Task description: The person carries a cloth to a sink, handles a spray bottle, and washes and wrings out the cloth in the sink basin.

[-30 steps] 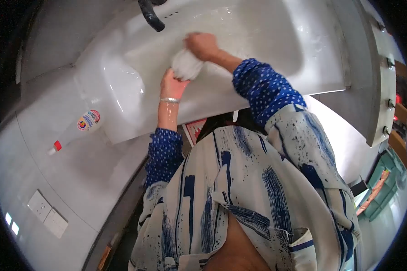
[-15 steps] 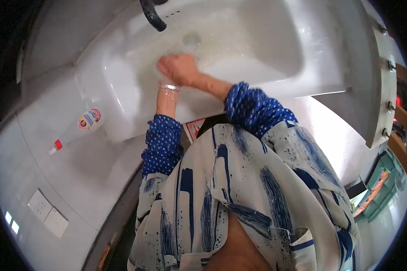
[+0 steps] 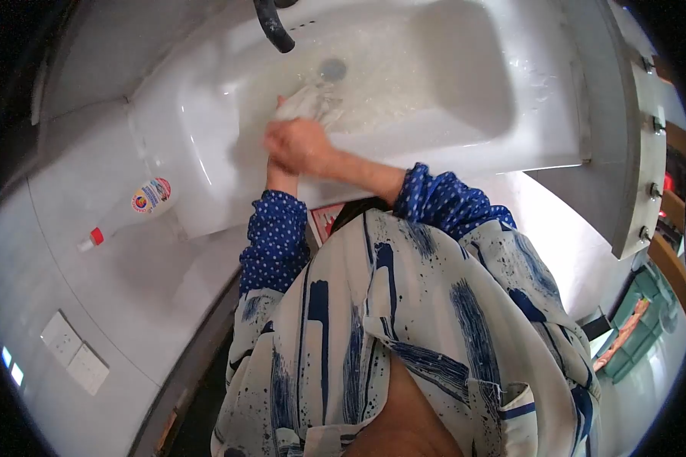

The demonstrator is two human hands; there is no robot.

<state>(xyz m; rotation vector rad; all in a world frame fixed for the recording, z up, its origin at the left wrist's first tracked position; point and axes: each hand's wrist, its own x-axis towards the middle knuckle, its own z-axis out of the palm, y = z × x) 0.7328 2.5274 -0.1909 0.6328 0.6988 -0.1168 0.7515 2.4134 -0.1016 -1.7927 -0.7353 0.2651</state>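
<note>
Over the near left part of the white sink (image 3: 541, 114), my two hands are together. My right hand (image 3: 301, 145) is closed around my left wrist and covers it. Of my left hand (image 3: 280, 102) only a bit shows beyond the right one; its fingers are hidden by a whitish blur (image 3: 309, 105), which may be water or foam. A black faucet (image 3: 274, 29) hangs over the sink behind my hands. Beyond them lies the drain (image 3: 332, 70), under shallow, cloudy water with bubbles.
A clear bottle with a red and white cap (image 3: 152, 196) stands left of the sink. White wall sockets (image 3: 75, 353) are at lower left. At right are a cabinet edge with knobs (image 3: 658, 124) and a green bin (image 3: 639, 324).
My right hand has slid down from my left hand onto the wrist, covering the shiny band there. The whitish blur now shows beyond it. The view has shifted slightly.
</note>
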